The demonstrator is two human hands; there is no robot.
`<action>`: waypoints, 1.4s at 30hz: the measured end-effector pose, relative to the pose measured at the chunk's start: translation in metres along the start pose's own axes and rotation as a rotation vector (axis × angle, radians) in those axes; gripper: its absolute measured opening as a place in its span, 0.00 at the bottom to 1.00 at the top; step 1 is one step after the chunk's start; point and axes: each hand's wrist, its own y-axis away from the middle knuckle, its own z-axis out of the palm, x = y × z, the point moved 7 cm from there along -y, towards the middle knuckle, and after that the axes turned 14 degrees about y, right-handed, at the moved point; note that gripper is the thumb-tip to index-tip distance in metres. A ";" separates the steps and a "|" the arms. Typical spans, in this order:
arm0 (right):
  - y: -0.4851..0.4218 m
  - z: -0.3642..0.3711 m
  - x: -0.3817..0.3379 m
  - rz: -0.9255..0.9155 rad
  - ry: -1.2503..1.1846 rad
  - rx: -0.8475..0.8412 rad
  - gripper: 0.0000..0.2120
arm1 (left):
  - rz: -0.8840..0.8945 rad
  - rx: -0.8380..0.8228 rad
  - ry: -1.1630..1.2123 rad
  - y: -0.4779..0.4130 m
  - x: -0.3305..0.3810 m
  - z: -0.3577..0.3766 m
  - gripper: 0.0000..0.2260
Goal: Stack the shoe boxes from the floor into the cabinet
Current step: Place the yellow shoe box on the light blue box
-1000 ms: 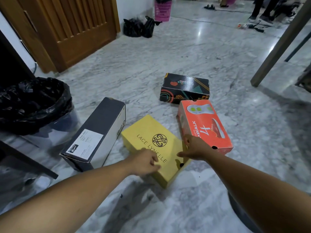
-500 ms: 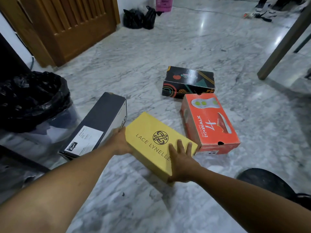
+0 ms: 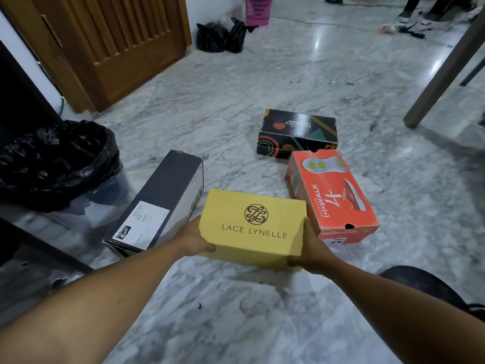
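A yellow shoe box (image 3: 252, 224) marked LACE LYNELLE hangs above the marble floor, lid facing me. My left hand (image 3: 193, 240) grips its left end and my right hand (image 3: 311, 248) grips its right end. On the floor lie a dark navy shoe box (image 3: 162, 195) to the left, an orange shoe box (image 3: 333, 195) to the right, and a black patterned shoe box (image 3: 298, 132) behind the orange one. No cabinet interior shows in this view.
A bin lined with a black bag (image 3: 55, 158) stands at the left beside a dark edge. A brown wooden door (image 3: 115, 46) is at the back left, black bags (image 3: 220, 36) and a pink basket (image 3: 258, 9) beyond. A table leg (image 3: 443, 72) slants at right.
Both hands moved from the yellow box's top to its ends, then lifted it off the floor and turned it square to me. The other boxes have not moved.
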 end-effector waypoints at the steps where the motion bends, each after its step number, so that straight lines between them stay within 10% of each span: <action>1: 0.002 -0.004 0.000 -0.004 -0.067 0.037 0.65 | 0.009 0.011 0.021 0.003 0.006 -0.003 0.34; 9: 0.036 -0.108 -0.062 -0.021 -0.524 0.034 0.36 | 0.336 0.170 0.164 0.075 0.129 -0.067 0.36; 19: 0.209 -0.265 -0.206 -0.348 -0.668 0.269 0.54 | 0.691 0.436 0.280 0.293 0.249 -0.159 0.55; 42: 0.513 -0.169 -0.558 -1.172 -0.654 -0.106 0.55 | 0.628 1.308 0.242 0.836 0.097 -0.319 0.62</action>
